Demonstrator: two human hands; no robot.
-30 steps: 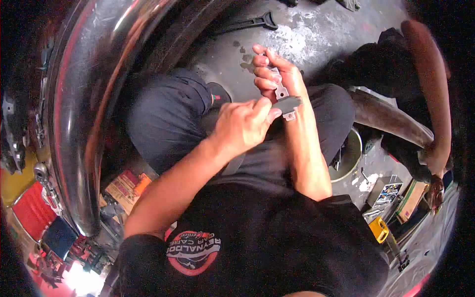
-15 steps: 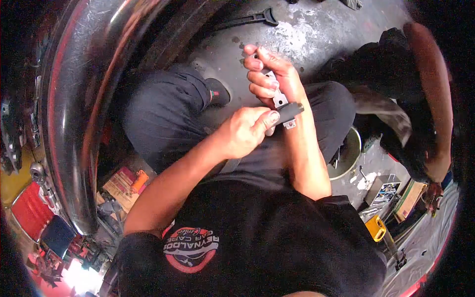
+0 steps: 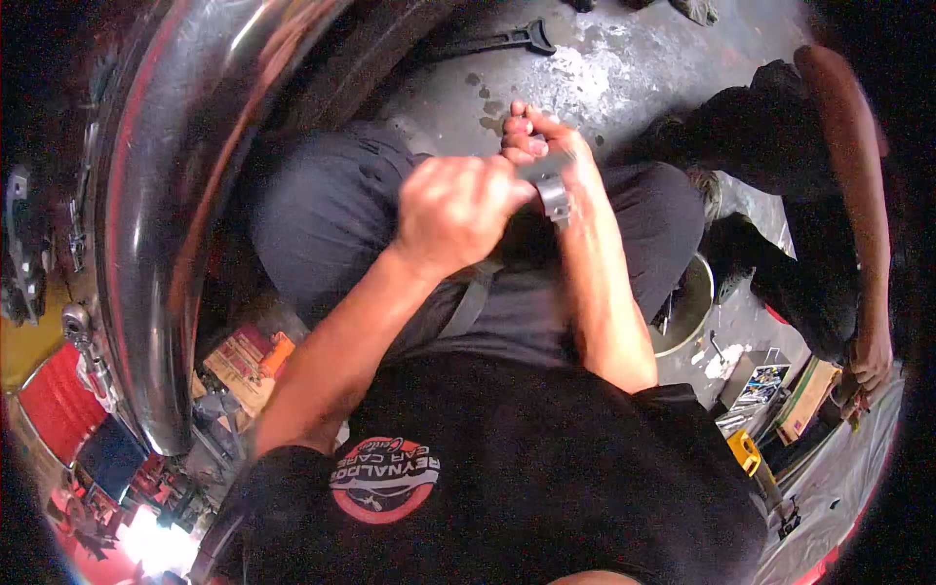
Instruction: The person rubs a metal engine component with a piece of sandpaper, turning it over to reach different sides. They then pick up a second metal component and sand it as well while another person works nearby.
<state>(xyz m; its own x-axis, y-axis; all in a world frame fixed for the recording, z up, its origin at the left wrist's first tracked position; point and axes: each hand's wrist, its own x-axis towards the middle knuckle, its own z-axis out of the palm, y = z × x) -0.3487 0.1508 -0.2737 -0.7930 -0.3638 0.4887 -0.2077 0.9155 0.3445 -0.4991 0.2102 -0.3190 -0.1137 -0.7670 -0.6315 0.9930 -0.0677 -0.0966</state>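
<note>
My left hand is closed in a fist, smeared by motion, with its thumb side against a dark grey piece that looks like a short folded strip. Beside it shows a flat silver metal bracket, its lower end lying over my right wrist. My right hand curls its fingers around the upper part of that bracket, most of which is hidden by the hands and the blur. Both hands meet above my lap, between my bent knees.
A large glossy curved dark panel rises close on my left. On the floor ahead lies a black-handled tool. To the right are a round bucket, a metal tray of tools, a yellow object and another person's arm.
My left hand has shifted up and left, turning its knuckles upward. The bracket sits higher and more of it is covered. At right, the other person's hand has moved slightly.
</note>
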